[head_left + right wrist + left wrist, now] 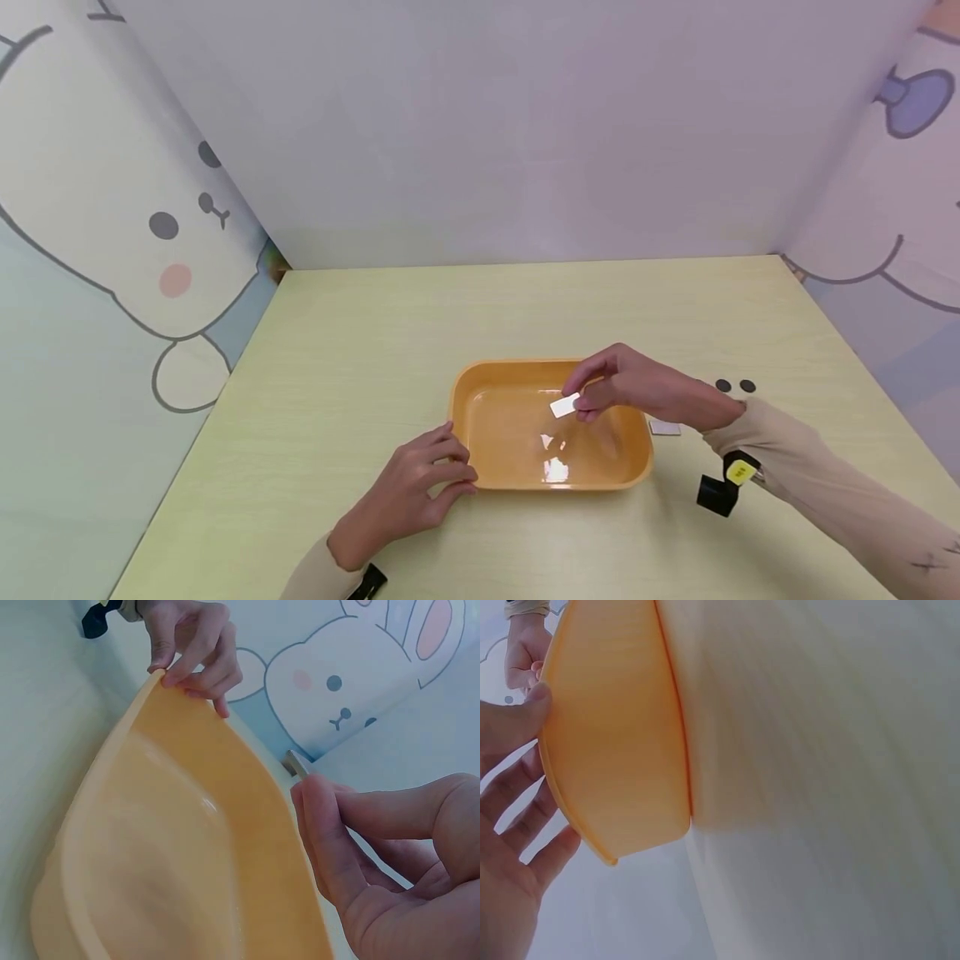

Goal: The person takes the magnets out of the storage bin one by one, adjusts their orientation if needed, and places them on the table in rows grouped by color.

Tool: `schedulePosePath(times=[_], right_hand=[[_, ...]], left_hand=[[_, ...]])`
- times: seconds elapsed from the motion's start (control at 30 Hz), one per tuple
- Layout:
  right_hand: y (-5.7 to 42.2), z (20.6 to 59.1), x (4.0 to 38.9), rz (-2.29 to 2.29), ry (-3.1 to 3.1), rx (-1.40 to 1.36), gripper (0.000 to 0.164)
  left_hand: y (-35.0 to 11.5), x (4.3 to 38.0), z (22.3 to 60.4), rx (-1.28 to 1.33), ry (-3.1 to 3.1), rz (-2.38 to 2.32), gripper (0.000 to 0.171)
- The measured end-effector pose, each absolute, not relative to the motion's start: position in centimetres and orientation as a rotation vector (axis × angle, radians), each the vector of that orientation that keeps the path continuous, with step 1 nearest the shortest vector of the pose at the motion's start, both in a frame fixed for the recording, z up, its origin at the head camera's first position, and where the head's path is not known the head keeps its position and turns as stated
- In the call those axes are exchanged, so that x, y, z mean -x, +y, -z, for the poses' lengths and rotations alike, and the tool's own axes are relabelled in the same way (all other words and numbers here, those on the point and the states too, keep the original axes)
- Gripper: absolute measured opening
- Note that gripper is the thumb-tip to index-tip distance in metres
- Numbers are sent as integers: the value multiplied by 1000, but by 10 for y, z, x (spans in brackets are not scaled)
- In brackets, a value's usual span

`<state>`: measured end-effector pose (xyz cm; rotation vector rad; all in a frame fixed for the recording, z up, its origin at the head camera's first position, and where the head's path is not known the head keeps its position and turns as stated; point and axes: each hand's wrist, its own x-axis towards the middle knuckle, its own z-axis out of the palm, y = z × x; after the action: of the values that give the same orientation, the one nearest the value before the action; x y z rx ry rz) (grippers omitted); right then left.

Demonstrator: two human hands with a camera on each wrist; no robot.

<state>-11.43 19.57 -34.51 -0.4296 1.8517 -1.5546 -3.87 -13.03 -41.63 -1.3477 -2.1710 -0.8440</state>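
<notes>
An orange rectangular basin (504,417) with rounded corners stands on the pale table. Its bare, shiny floor shows in the head view. My left hand (412,483) holds the basin's near-left corner, its thumb and fingers at the rim. In the left wrist view, those fingers spread along the rim of the basin (615,735). Over the basin's right half, my right hand (637,387) pinches a small white rectangular piece (564,406) between thumb and fingertips. The right wrist view shows the thin, greyish edge of this piece (297,763) above the fingertips.
Right of the basin, another small pale rectangle (665,427) lies on the table, partly hidden. Behind the right wrist are black round discs (735,386). Upright panels with cartoon animals (163,225) border the table (360,350).
</notes>
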Motion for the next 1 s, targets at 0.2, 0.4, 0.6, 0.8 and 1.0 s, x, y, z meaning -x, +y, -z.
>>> schedulePosePath(times=[0.2, 0.4, 0.6, 0.8, 1.0], right_hand=[[202, 344, 113, 1573, 1843, 406, 22], [210, 344, 112, 1604, 1825, 392, 23], [220, 342, 109, 1629, 1791, 381, 22], [229, 339, 106, 1643, 1781, 361, 19], [237, 335, 102, 1650, 1787, 331, 16]], left_hand=[[-131, 38, 416, 1334, -2200, 843, 14], [-131, 37, 415, 1334, -2209, 835, 13], [-131, 37, 415, 1339, -2205, 837, 13], [-131, 38, 416, 1343, -2195, 840, 13], [-132, 38, 416, 1344, -2195, 836, 12]])
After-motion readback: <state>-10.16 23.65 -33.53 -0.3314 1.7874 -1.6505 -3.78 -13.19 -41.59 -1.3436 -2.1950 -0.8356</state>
